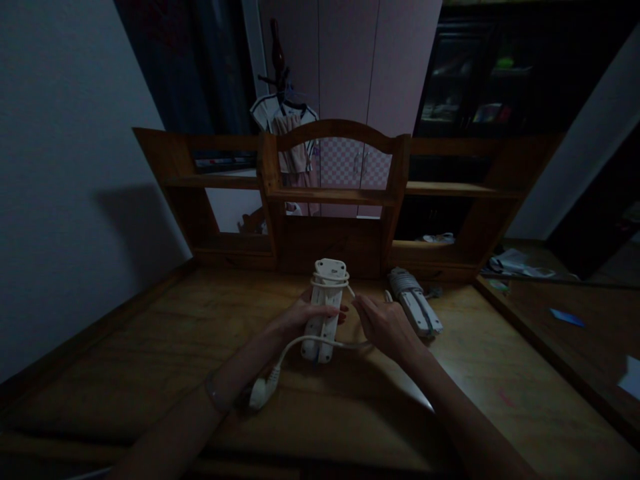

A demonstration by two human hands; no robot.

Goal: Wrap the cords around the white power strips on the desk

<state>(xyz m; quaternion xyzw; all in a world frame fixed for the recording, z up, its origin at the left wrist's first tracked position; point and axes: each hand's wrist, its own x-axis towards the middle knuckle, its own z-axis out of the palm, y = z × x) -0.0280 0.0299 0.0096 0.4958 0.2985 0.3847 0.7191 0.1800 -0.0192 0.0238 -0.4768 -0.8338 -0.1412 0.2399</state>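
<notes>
A white power strip (320,327) is held upright, tilted a little, above the wooden desktop. My left hand (313,312) is wrapped round its middle, with the thumb across the face. Several turns of its white cord (330,281) circle the strip near the top. My right hand (383,323) is closed on the cord just right of the strip, pulling it out to the side. From there the cord loops back across the strip's lower end to a white plug (263,390) hanging at the lower left. To the right lies a second power strip (417,307), its grey cord coiled round one end.
A wooden desk (165,353) spreads under my hands, with a wooden shelf unit (335,197) along its back edge. A white wall (75,167) borders the left. On a lower surface at right lie a blue card (567,317) and papers.
</notes>
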